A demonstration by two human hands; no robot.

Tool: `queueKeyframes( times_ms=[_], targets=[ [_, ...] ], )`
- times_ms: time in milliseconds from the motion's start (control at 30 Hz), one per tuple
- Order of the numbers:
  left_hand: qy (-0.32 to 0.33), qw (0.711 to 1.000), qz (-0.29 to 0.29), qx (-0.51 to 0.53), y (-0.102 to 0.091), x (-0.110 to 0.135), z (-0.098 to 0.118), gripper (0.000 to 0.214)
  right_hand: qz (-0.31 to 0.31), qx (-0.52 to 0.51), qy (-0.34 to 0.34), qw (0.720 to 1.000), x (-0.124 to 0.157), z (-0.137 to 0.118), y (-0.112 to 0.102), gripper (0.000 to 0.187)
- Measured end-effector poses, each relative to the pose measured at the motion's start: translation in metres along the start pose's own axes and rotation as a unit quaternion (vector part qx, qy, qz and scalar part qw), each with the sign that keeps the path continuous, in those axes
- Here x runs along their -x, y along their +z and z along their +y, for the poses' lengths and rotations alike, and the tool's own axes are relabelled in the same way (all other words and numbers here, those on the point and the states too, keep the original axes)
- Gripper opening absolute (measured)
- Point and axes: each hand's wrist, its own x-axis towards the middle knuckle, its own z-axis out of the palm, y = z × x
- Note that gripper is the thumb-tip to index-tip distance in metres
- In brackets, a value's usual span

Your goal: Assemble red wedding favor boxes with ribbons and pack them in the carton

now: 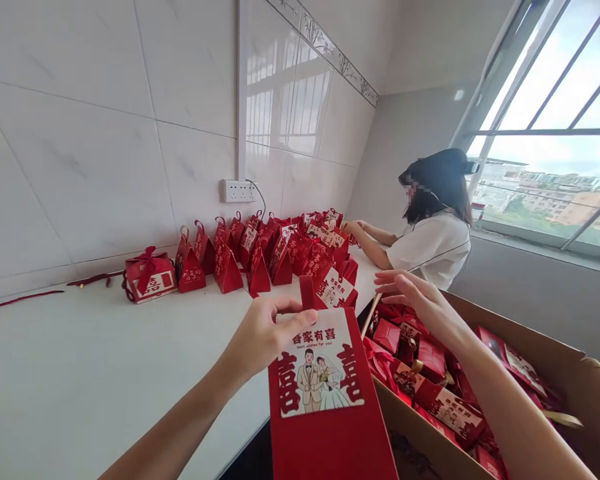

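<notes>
My left hand [275, 327] pinches the top of a red gift box [325, 427] near its ribbon loop. A white card with a drawn bride and groom and red characters is on the box's front. My right hand [415, 300] holds nothing, its fingers stretched out and apart, above the near-left side of a cardboard carton [570, 393]. Inside the carton lie several red gift boxes [433, 360], some with ribbons and printed cards. The lower end of the held box runs out of the picture.
Rows of small red triangular boxes [227, 267] stand on the white table [105, 360] by the tiled wall. A bow-tied red box [150, 277] and loose dark red ribbon [95, 279] lie at the left. Another person [430, 247] works at the table's far end, below a barred window [550, 133].
</notes>
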Motion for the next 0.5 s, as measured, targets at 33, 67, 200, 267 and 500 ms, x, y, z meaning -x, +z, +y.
queueKeyframes(
  times_ms=[33,67,200,267,500],
  targets=[
    [0.006,1.000,0.009,0.002,0.000,0.000,-0.001,0.032,-0.038,-0.002,0.000,0.999,0.021,-0.005,0.012,0.047],
    [0.013,1.000,0.019,0.005,0.001,-0.001,-0.002,0.033,-0.068,-0.014,0.013,0.997,0.040,-0.009,0.024,0.049],
    [0.022,0.998,0.054,-0.003,0.007,0.000,-0.004,0.034,-0.089,-0.107,0.109,0.984,0.097,-0.021,0.059,0.055],
    [0.022,0.998,0.059,-0.009,0.008,0.000,-0.005,0.034,-0.045,-0.132,0.154,0.978,0.112,-0.023,0.070,0.050],
    [-0.044,0.970,-0.083,0.225,-0.010,-0.009,-0.006,0.058,0.135,-0.307,0.225,0.915,0.098,0.013,0.056,0.042]
  ],
)
